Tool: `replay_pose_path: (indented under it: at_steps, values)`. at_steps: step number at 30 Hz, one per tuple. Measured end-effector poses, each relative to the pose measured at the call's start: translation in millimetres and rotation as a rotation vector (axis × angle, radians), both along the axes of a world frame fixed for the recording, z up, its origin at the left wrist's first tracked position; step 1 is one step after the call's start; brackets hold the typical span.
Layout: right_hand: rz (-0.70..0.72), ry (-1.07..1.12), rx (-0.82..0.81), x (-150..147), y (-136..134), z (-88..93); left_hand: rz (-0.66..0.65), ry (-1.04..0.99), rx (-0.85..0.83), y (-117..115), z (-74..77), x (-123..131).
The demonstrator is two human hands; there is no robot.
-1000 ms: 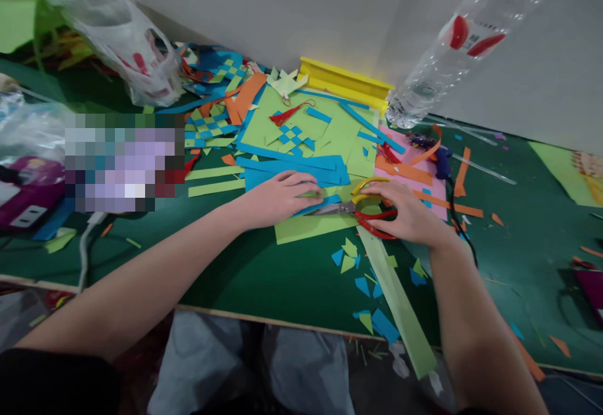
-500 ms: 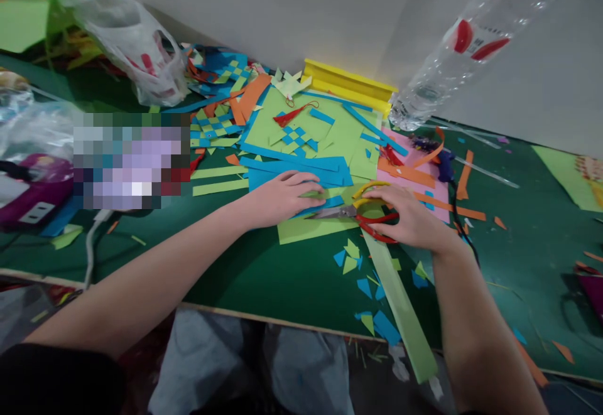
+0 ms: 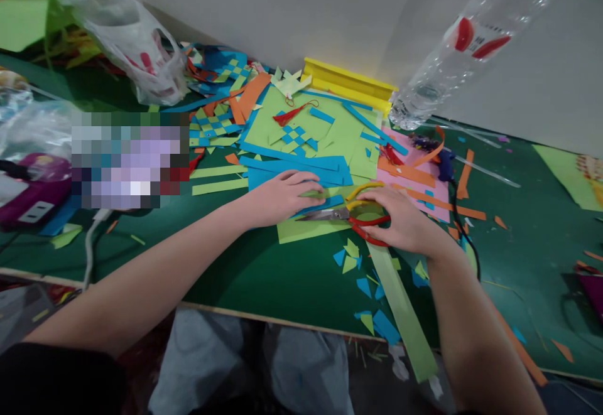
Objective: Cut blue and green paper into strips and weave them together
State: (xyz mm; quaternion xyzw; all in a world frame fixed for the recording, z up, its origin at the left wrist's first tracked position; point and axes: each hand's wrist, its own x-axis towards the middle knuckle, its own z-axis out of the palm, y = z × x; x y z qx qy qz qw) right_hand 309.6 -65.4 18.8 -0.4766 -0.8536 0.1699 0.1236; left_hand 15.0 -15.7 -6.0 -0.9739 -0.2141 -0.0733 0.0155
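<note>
My left hand [image 3: 292, 196] lies on the blue paper [image 3: 301, 167], its fingers stretched out and flat over it. A narrow blue strip [image 3: 330, 204] and some green paper show by its fingertips. My right hand [image 3: 396, 211] is closed on the scissors [image 3: 360, 214], which have one yellow and one red handle loop. Their blades point left over a light green sheet [image 3: 304, 231], close to the left fingertips. A long pale green strip [image 3: 405, 314] runs from below the scissors past the table's front edge.
Behind my hands lie a green sheet with a woven piece [image 3: 294, 139], a red tassel [image 3: 289, 115] and a yellow holder [image 3: 348, 82]. A plastic bottle [image 3: 471, 44] stands at back right, a glue gun [image 3: 443, 162] below it. Paper scraps [image 3: 365, 286] litter the green table [image 3: 264, 270].
My right hand has shifted slightly left with the scissors, and the blade tips have come nearer to my left hand. The left hand has stayed in place.
</note>
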Motion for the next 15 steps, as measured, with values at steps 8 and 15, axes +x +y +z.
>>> replay_pose_path:
  at_steps: [8,15]
  values:
    - [0.03,0.009,-0.025,-6.5,-1.6,1.9,0.005,0.001,-0.006,0.6,-0.9,-1.0]
    - [0.016,-0.019,-0.023,-17.3,-4.8,3.6,0.011,-0.006,-0.022,1.0,-1.6,0.0]
